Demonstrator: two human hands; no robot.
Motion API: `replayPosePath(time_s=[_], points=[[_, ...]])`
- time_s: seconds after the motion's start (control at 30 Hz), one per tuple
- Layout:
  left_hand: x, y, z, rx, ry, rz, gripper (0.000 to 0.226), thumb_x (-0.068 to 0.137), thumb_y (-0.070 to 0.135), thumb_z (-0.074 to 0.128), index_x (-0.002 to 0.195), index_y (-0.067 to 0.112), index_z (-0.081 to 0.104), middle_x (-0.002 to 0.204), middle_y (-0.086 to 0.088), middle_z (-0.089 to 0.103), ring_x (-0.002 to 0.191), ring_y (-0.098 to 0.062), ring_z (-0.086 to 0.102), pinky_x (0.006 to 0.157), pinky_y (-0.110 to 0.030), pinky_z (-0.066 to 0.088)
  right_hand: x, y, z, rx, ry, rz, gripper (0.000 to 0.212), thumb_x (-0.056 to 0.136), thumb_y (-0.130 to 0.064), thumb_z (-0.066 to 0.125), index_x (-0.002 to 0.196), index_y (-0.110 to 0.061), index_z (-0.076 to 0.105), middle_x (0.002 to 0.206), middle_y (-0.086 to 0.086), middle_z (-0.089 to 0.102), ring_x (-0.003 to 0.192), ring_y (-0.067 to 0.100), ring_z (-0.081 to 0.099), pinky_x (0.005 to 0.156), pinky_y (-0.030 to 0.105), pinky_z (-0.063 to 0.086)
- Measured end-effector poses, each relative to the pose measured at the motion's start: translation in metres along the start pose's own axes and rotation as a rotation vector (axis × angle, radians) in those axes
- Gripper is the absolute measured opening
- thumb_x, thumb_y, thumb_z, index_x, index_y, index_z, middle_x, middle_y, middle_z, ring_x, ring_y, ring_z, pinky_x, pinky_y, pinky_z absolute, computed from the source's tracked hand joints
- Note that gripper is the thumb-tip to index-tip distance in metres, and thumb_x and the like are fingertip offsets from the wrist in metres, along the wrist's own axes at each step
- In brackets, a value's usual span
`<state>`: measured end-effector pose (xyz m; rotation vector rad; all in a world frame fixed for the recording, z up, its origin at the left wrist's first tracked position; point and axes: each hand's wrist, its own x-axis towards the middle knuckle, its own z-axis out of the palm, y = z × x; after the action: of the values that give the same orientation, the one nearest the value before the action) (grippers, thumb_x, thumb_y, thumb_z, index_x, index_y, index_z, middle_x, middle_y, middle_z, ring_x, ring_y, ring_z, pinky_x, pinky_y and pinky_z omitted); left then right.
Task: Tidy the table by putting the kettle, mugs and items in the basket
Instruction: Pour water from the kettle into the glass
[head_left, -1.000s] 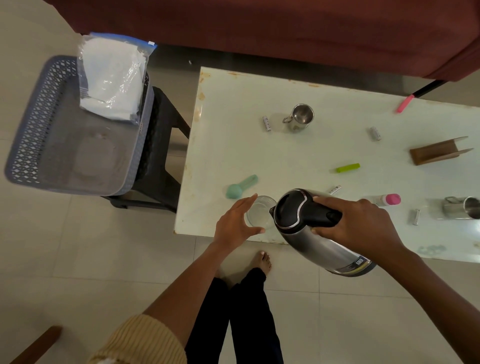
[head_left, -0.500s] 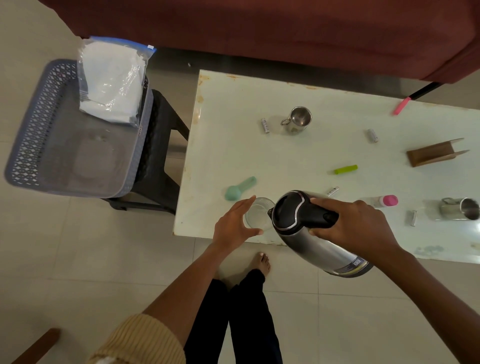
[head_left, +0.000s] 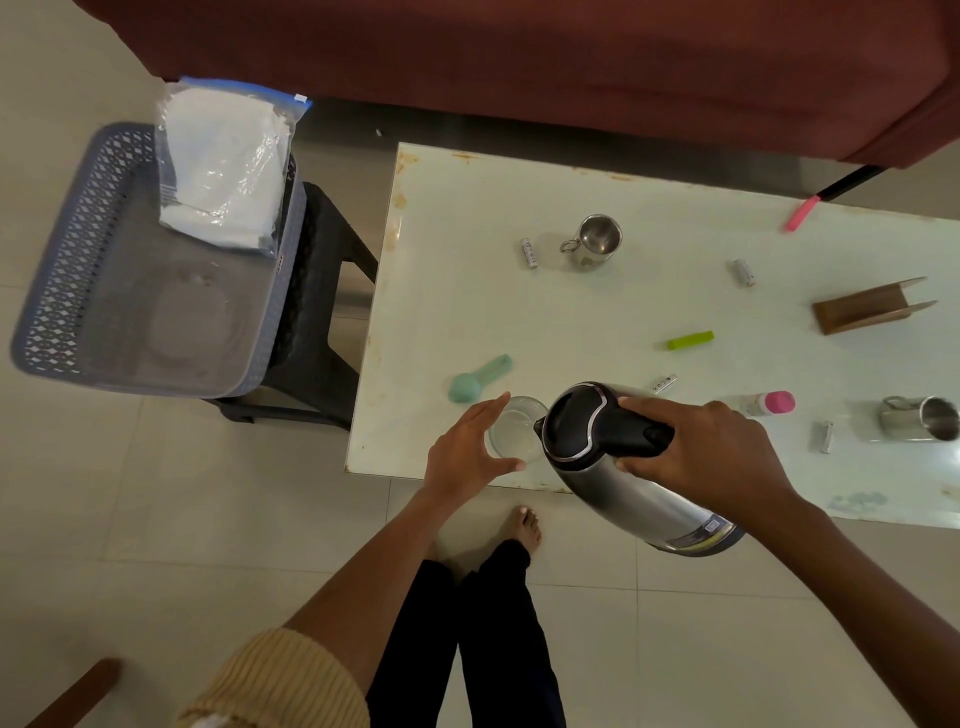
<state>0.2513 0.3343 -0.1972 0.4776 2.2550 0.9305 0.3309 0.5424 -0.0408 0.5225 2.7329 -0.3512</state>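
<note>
Right fingers are gripping the tilted steel kettle's black handle; left fingers are cupping a glass; upper-left basket is holding a bag.

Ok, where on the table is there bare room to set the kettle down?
Widest bare patch: the pale table's left part, bordered by the battery, small steel mug and teal scoop. Also bare: the middle, between that mug and the green marker. Crowded: the near edge, around the clear glass, steel kettle and pink-capped bottle.
</note>
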Motion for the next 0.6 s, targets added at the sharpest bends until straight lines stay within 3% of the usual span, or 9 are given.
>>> replayPosePath(time_s=[0.6], points=[[0.0015, -0.0014, 0.0011, 0.004, 0.006, -0.009, 0.091, 0.064, 0.047, 0.078, 0.140, 0.043, 0.029, 0.140, 0.019, 0.043, 0.120, -0.006, 0.049, 0.088, -0.026, 0.041, 0.0020, -0.0001, 0.0012, 0.000, -0.002, 0.002, 0.057, 0.063, -0.049, 0.073, 0.117, -0.044, 0.057, 0.085, 0.004, 0.071, 0.080, 0.029, 0.065, 0.061, 0.025, 0.036]])
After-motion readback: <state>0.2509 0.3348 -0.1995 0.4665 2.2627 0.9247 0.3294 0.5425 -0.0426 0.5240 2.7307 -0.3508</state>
